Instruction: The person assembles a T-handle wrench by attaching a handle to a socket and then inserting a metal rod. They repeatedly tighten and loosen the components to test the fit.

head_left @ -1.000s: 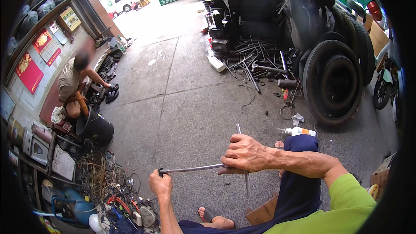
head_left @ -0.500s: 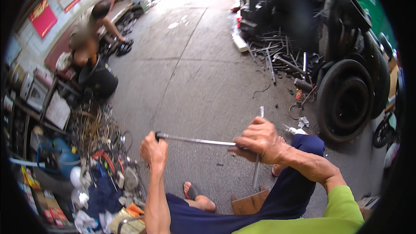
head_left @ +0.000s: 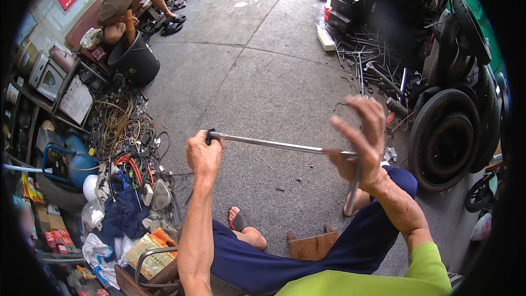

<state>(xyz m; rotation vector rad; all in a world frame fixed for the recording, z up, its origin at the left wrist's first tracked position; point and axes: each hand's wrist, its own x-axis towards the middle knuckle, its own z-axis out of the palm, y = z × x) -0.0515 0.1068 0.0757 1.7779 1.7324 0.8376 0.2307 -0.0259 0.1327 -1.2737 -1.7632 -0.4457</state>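
Note:
My left hand (head_left: 204, 156) is closed around the black end of a shiny metal rod (head_left: 274, 143), held out level over the floor. At the rod's other end a second metal bar (head_left: 357, 180) crosses it, making a T shape. My right hand (head_left: 366, 141) is beside that crossing, fingers spread and slightly blurred; its palm side seems to touch the bar. Whatever the black end fits onto is hidden by my left fingers. Below, a small wooden stool (head_left: 312, 245) stands between my legs.
At left lie tangled cables (head_left: 123, 115), cloths and packets. A person (head_left: 118, 8) sits far left beside a black bucket (head_left: 134, 60). Right of me lean tyres (head_left: 446, 131), with metal rods (head_left: 378, 66) heaped behind. Small bits lie on the concrete floor (head_left: 246, 93).
My right hand has opened from its grip on the crossbar and its fingers have lifted. The left hand still holds the black end. The view has shifted, and the rod sits higher in it.

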